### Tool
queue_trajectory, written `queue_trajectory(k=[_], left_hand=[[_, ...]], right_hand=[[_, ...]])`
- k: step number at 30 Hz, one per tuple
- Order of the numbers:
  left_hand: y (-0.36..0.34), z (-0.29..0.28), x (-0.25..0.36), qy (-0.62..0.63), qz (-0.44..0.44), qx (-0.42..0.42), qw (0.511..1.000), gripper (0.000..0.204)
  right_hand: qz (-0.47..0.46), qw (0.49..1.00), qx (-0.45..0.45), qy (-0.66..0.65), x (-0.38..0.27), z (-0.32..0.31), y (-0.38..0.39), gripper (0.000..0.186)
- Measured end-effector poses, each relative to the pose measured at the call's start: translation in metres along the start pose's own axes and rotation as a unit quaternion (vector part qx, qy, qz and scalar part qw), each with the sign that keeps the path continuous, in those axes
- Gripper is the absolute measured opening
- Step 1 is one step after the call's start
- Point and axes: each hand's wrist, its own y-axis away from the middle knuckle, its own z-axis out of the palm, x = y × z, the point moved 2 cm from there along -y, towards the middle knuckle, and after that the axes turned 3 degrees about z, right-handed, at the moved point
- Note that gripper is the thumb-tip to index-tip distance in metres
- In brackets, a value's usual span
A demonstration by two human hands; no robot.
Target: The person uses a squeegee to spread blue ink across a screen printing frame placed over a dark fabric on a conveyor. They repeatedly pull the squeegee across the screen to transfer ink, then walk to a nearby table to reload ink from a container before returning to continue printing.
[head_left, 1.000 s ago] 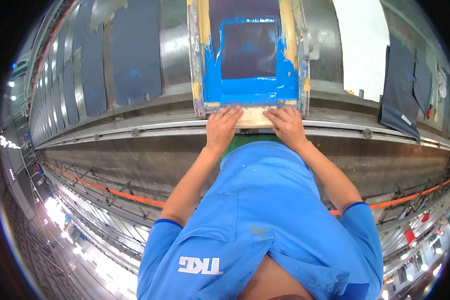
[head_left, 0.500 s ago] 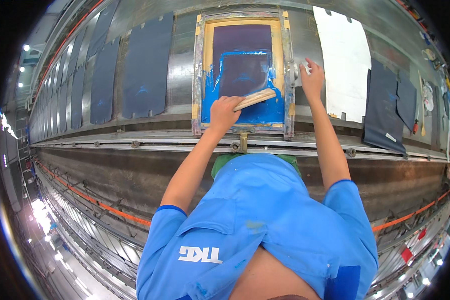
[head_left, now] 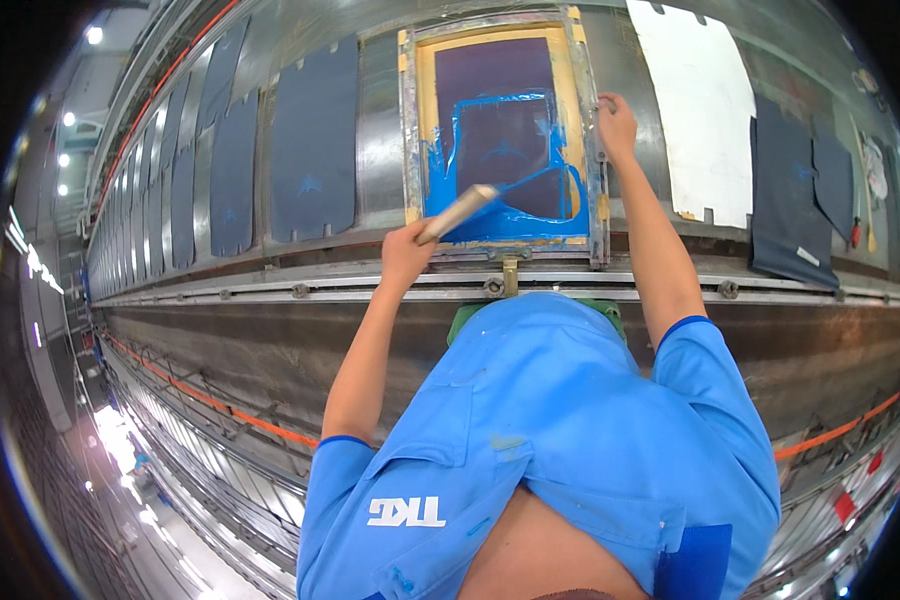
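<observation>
I've got the left hand wrapped round the wooden squeegee, just above centre; the right hand is half-curled beside the screen frame, can't tell if it's pinching anything. Dark sheets upper left, white sheet upper right. Squeegee's long axis slants up-right.

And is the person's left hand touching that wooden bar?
Touching. The head view shows the left hand closed around the lower end of the wooden bar, with no gap between.
</observation>
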Motion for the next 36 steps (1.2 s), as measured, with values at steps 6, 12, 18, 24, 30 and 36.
queue_trajectory(k=[6, 12, 18, 24, 30, 36], left_hand=[[-0.003, 0.014, -0.002, 0.102, -0.032, 0.161, 0.981, 0.031], [-0.018, 0.09, 0.067, 0.255, 0.012, 0.146, 0.956, 0.03], [-0.041, 0.143, 0.119, 0.379, 0.024, 0.075, 0.922, 0.032], [-0.029, 0.098, 0.053, 0.242, 0.029, 0.095, 0.965, 0.032], [-0.032, 0.022, 0.055, 0.007, 0.168, 0.081, 0.983, 0.036], [-0.007, 0.085, 0.08, -0.183, 0.314, 0.068, 0.929, 0.059]], right_hand=[[0.024, 0.999, -0.012, -0.019, -0.021, -0.014, 0.009, 0.024], [-0.02, 1.0, 0.01, -0.005, -0.015, -0.009, 0.007, 0.025], [-0.01, 1.0, -0.006, 0.014, -0.019, -0.012, 0.007, 0.025], [-0.003, 1.0, -0.023, -0.004, -0.016, -0.014, 0.008, 0.025], [-0.017, 1.0, -0.014, 0.006, -0.007, -0.011, 0.003, 0.026], [-0.02, 0.999, -0.012, -0.034, 0.015, -0.005, -0.009, 0.026]])
